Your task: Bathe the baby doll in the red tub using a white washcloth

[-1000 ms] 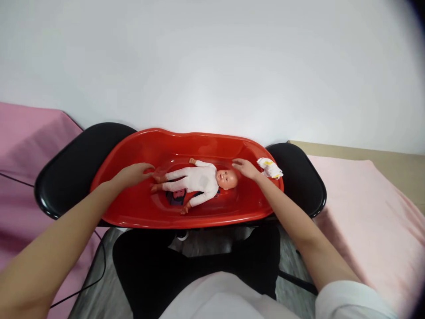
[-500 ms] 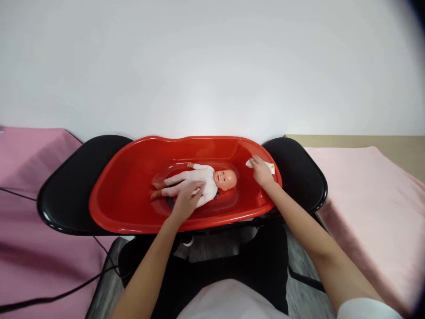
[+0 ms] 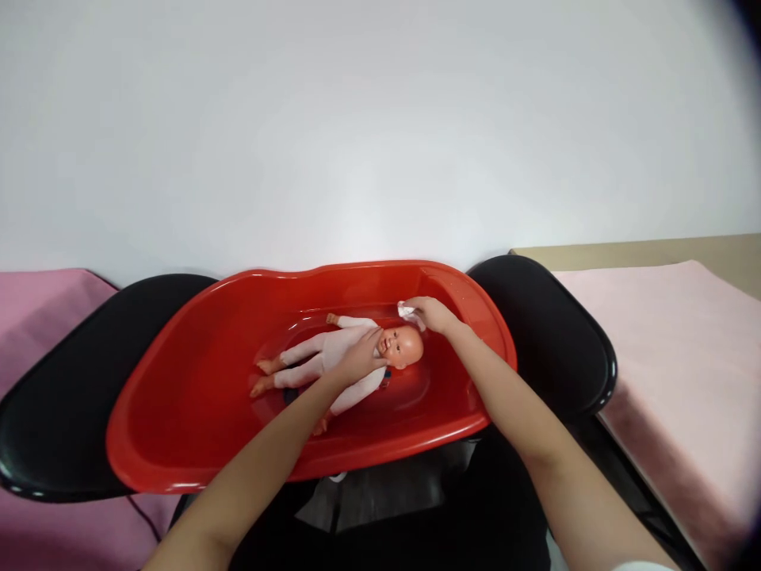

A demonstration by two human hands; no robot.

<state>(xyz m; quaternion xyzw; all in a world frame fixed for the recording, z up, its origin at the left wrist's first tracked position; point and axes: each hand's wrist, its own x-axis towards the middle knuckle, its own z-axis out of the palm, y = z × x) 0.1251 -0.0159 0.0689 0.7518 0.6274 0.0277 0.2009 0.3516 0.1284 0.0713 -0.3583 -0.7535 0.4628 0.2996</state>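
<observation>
A baby doll (image 3: 338, 349) in a white suit lies on its back in a red baby bathtub (image 3: 184, 381), its bald head to the right and its bare feet to the left. My left hand (image 3: 361, 357) rests on the doll's upper chest by the chin, fingers apart and covering part of the suit. A small white cloth (image 3: 410, 313) is pinched in my right hand (image 3: 435, 314), close behind the top of the doll's head. Whether the cloth touches the head I cannot tell.
Black side trays (image 3: 547, 333) flank the tub at both ends. A pink-covered surface (image 3: 671, 341) stands on the right, a deeper pink one (image 3: 47, 317) on the left. A white wall (image 3: 357, 135) rises directly behind the tub.
My right hand has lifted the white cloth off the tub's right end and carried it left to the doll's head. My left hand has moved up toward the doll's chin. The view has shifted.
</observation>
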